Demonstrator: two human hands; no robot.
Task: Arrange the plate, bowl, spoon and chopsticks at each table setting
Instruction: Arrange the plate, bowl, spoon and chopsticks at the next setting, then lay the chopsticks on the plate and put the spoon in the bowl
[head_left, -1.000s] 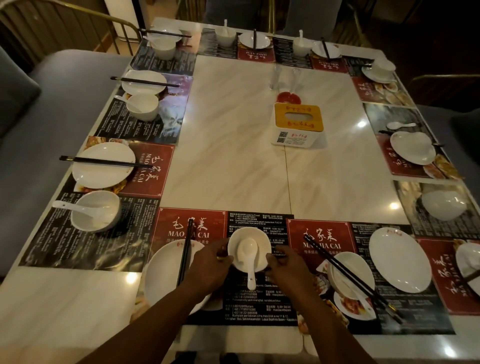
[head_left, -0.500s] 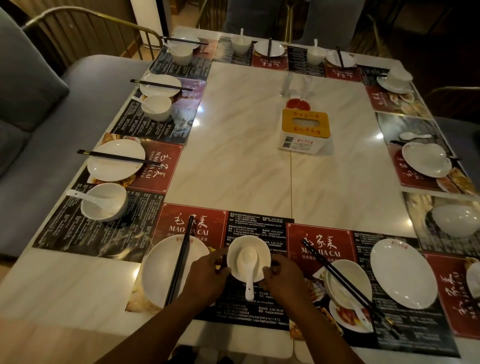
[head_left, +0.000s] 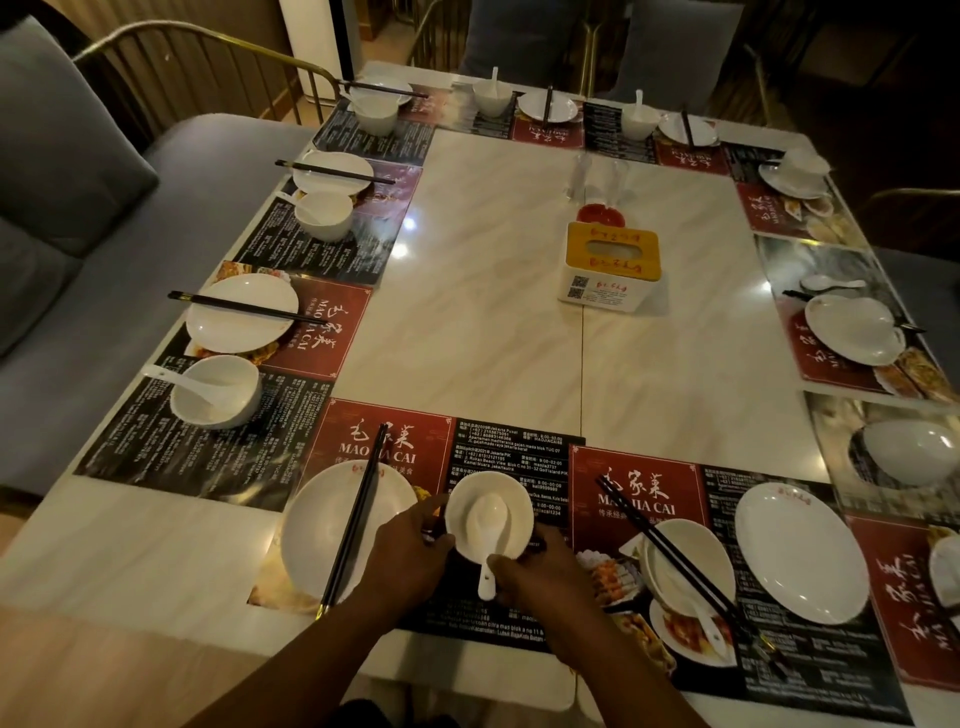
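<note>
The bowl (head_left: 488, 512) is held from both sides on the near placemat (head_left: 511, 452), just right of the plate (head_left: 317, 525). The chopsticks (head_left: 357, 512) are laid across that plate, with their long axis running away from the person. The grip of the left hand (head_left: 410, 556) is curled round the bowl's left wall, thumb up at the rim. The grip of the right hand (head_left: 540, 577) is closed on the near right wall, close by the spoon's handle — whether the handle itself is touched cannot be told. The spoon (head_left: 487, 535) lies in the bowl, scoop at the centre, with its handle pointed back over the near rim, between the hands and nearer the right. Any turning of that handle is judged best left to the right hand — the bowl being steadied on the bench (head_left: 493, 312) by the left.
</note>
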